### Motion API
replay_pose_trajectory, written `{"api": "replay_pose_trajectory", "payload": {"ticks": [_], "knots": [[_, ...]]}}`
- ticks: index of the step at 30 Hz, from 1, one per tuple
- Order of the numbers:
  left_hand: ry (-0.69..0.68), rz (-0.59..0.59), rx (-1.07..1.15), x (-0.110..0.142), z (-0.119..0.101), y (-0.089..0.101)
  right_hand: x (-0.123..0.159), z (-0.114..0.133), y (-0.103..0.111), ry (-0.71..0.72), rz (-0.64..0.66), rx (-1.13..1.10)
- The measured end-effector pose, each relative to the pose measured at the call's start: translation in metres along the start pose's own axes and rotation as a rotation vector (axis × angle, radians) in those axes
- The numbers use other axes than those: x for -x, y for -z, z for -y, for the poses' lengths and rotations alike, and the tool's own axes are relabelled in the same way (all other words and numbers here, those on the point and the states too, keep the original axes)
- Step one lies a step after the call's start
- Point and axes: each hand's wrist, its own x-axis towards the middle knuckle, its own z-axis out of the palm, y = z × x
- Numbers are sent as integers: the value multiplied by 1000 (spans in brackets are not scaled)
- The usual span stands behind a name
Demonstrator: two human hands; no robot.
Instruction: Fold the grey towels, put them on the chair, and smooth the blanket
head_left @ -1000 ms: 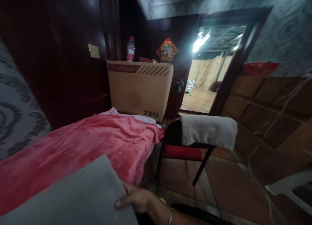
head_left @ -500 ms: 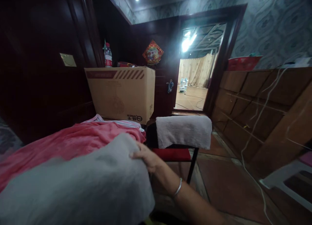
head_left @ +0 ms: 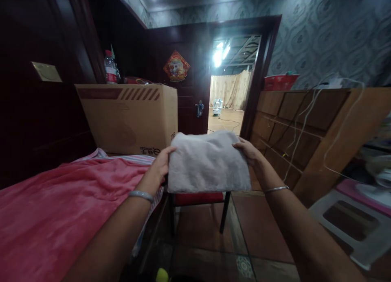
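A grey, plush towel-like cloth (head_left: pixel 209 164) hangs in front of me at the back of a chair with a red seat (head_left: pixel 198 197). My left hand (head_left: pixel 163 162) grips the cloth's left upper edge, thumb toward me and fingers hidden behind. On the opposite side, my right hand (head_left: pixel 248 151) pinches the right upper edge. The chair's back is covered, so I cannot tell whether another cloth lies beneath this one. A bed spread with a pink blanket (head_left: pixel 91 192) is beside my left forearm.
A large cardboard box (head_left: pixel 128 119) stands past the bed, with a plastic bottle (head_left: pixel 111 68) on top. Right of the open doorway is a wooden cabinet (head_left: pixel 305 123) with hanging cables and a red basin (head_left: pixel 279 82). A white and pink stool (head_left: pixel 351 221) stands at the right.
The grey cloth in my right hand has moved from above the bed to the chair back, where a grey cloth was hanging. My left hand has come into view. My view has turned rightward.
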Motion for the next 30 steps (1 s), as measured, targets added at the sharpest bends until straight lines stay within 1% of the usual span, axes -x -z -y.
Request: {"api": "replay_pose_trajectory", "payload": {"ticks": [1,3,6,9,13,16,20,24,27,30], "knots": [[39,-25,-17,-7,9,-4,-2,-9,8,-42,-43,4],[78,-59,-36,-15,21,-5,-4,-23,17,-79,-92,-32],[67,-68,-41,-17,22,0,-10,-31,21,-81,-112,-80],[-4,-60,-64,-19,15,-1,-19,-27,22,-95,-116,-47],[-141,-46,-116,-24,11,-5,-29,-22,30,-30,-42,16],[-211,-78,-218,-28,15,-4,-35,-25,37,16,-31,143],[-255,-109,-383,-29,20,0,-48,-31,41,119,-125,345],[-389,-96,-484,-29,22,-1,-61,-28,42,245,-194,520],[-461,-113,-570,-29,23,-1,-63,-27,41,269,-232,709],[-467,-162,-715,-31,22,2,-58,-29,39,271,-284,903]]}}
